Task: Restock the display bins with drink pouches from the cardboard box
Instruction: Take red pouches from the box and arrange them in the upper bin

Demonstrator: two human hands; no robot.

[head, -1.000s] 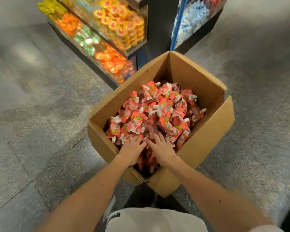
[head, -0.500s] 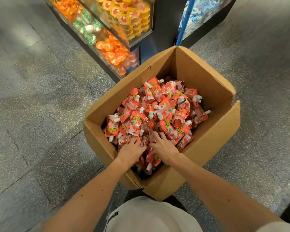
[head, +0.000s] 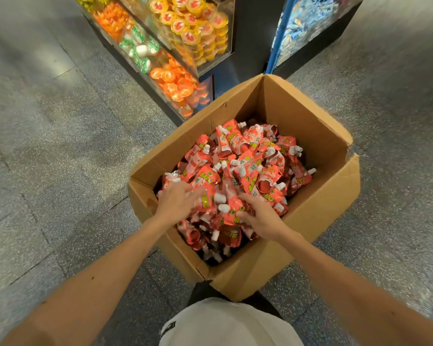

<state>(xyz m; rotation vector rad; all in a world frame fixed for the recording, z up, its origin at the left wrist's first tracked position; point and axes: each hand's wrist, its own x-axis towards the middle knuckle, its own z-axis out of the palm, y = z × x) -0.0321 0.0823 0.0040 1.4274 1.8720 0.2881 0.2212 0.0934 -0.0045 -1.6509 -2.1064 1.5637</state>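
Grey speckled stone floor (head: 60, 146) takes up most of the view, laid in big slabs with thin joints.

Dark shelving at top carries clear-walled display bins (head: 229, 33). The upper bin is packed with round yellow-rimmed cups (head: 193, 26) with red centres. The lower row holds orange wrapped pieces (head: 110, 18), then green-and-white wrapped pieces (head: 140, 49), then more orange ones (head: 175, 83). To the right of a blue upright (head: 278, 33) is a bin of pale blue packets (head: 308, 21). Print on all of these is too small to read.

Cardboard box (head: 298, 113) stands on the floor just in front of the shelving corner, flaps open, one corner pointing toward the wearer.

The box holds a heap of drink pouches (head: 250, 156), red-orange with white screw spouts, lying at all angles. Each carries yellow and green lettering, too blurred to read.

Two bare forearms come in from the lower corners and converge over the near end of the box. White garment (head: 230, 323) sits at the bottom edge, below the box's near corner.

Left hand (head: 178, 203) is palm down on the pile beside the box's left wall. Right hand (head: 263, 217) is palm down further right, thumb spread. The hands are apart, with pouches bunched between them.

Left fingers (head: 195, 193) stretch across the pouches but are motion-blurred, so I cannot tell whether they grip. Right fingers (head: 244, 216) curl into the heap and close round a clutch of pouches.
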